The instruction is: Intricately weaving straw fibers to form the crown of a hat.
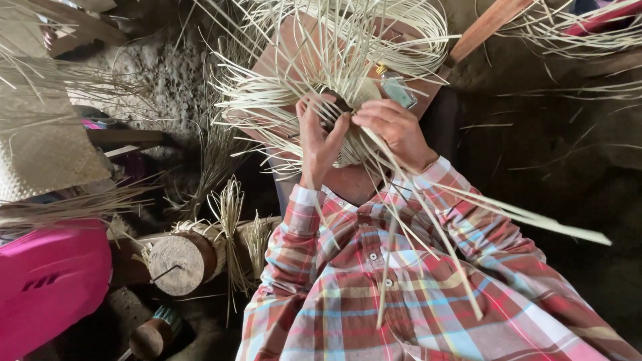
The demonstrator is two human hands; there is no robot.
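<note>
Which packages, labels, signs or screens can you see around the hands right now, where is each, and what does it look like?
Small flat bottle or pouch with a yellow cap and pale teal body: on the brown wooden board, just above the right hand, partly under pale straw strips.
Dark marking on the bright pink fabric: lower left, too blurred to make out.
No signs or screens in view.

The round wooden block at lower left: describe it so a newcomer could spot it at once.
Start at the pink cloth on the left edge. Just right of it lies the wooden block, its flat round end facing up. Unlike the smaller spool below, straw strips wrap it.
</note>
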